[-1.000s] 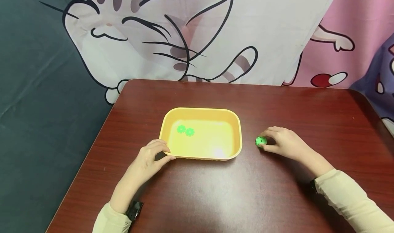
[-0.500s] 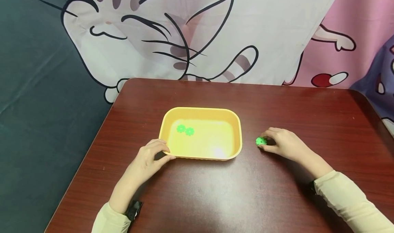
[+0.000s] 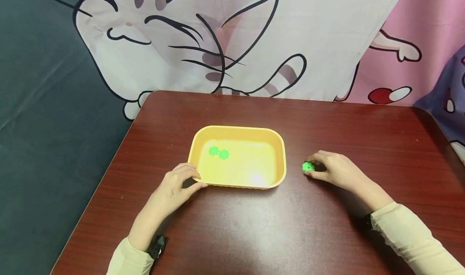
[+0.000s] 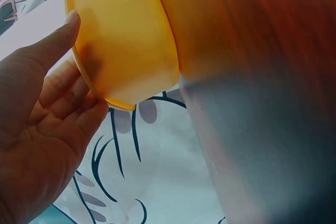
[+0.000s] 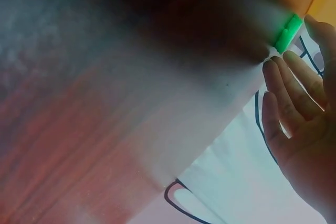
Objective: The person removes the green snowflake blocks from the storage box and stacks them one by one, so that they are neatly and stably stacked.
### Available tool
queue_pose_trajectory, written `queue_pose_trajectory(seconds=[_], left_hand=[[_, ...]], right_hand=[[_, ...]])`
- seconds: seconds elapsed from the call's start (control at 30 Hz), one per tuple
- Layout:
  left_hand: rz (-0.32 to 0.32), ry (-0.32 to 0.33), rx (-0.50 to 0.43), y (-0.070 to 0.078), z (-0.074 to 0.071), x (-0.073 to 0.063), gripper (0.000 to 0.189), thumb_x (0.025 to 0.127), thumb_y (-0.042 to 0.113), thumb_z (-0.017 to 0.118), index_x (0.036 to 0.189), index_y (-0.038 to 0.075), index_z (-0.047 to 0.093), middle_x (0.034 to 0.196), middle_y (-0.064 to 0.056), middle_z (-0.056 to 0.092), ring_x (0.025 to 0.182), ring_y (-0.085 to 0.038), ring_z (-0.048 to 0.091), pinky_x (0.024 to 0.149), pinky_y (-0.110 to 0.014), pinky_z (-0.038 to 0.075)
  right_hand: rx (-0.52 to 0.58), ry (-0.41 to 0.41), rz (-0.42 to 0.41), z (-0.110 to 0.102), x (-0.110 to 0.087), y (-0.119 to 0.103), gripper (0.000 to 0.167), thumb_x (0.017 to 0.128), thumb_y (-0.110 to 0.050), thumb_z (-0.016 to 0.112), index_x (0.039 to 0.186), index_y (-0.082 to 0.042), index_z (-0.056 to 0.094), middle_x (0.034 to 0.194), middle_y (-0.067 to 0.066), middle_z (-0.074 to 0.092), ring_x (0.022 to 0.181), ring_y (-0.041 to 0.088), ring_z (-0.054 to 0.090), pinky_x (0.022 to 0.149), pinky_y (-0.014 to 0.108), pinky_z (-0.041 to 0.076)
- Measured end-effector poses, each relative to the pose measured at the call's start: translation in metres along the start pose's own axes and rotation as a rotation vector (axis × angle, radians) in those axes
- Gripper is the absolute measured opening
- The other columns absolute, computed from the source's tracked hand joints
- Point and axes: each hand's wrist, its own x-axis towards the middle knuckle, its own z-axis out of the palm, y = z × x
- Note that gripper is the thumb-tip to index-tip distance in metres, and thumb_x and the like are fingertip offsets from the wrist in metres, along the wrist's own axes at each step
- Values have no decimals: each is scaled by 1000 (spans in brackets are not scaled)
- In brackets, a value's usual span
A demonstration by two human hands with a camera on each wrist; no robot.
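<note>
At its near left corner, my left hand (image 3: 176, 188) pinches the rim of a shallow yellow plastic tub (image 3: 239, 186). In the left wrist view the thumb lies on one side of the tub's wall (image 4: 128, 30) and the fingers on the other. Two bright green notched discs, a left one (image 3: 213, 150) and a right one (image 3: 223, 154), lie flat side by side in the tub. To the right of the tub, my right hand (image 3: 336, 169) pinches a green notched piece (image 3: 308, 166) between thumb and fingers, at the tabletop. Edge-on in the right wrist view, this green piece (image 5: 289, 34) looks thick; whether it is several stacked discs I cannot tell.
The dark red wooden table (image 3: 247, 230) carries the tub and has a rounded far edge. Behind it hangs a cloth printed with a cartoon cat (image 3: 145, 57). A dark green surface (image 3: 43, 154) lies to the left.
The green piece in my right hand has tilted slightly between the fingers. Both hands and the tub have stayed in nearly the same place.
</note>
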Motion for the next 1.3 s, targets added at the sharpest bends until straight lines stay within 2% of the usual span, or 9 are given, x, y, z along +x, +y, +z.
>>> queue_pose_trajectory(seconds=[0.43,0.57,0.7,0.83,1.03,1.2,1.3], left_hand=[[-25,-26,-1,1,-4,-3,23,64,14,84,77,8,67,82,1,64,92,-19,60,84,-18,46],[-28,-34,4,2,-5,-5,22,66,15,84,77,9,66,82,2,64,91,-17,59,81,-24,49],[-34,-40,-6,2,-7,-5,21,66,15,84,77,8,66,82,2,64,91,-18,59,80,-30,51],[-39,-43,-10,1,-8,-6,21,67,15,83,77,7,67,82,1,64,91,-20,59,80,-32,51],[-40,-48,-15,1,-10,-6,22,66,13,84,77,8,67,81,2,64,91,-17,58,79,-32,52],[-47,-81,-18,3,-9,-2,22,68,15,83,80,6,67,83,1,64,90,-16,57,77,-32,52],[-61,-110,-8,5,-10,3,21,70,16,82,81,6,67,84,1,63,88,-15,56,76,-31,52]], right_hand=[[-13,-81,28,-2,4,-2,35,75,-37,77,98,-12,67,86,-4,63,76,11,59,67,35,51],[27,-99,97,-6,7,-2,44,80,-40,71,112,-11,63,102,2,66,91,19,63,79,42,51],[50,-44,147,-13,13,-2,50,83,-36,69,123,-9,57,116,10,62,105,29,59,87,50,47],[45,9,118,-21,24,-5,49,84,-30,70,124,-7,56,117,14,61,105,30,58,87,50,46],[68,38,83,-31,50,-19,47,83,-28,71,124,-10,57,115,9,62,104,26,58,87,47,47],[103,74,42,-41,73,-31,43,83,-27,71,121,-11,59,108,6,63,98,23,60,83,44,49],[116,62,5,-42,87,-41,42,84,-27,70,121,-11,59,107,5,62,98,21,59,84,42,49]])
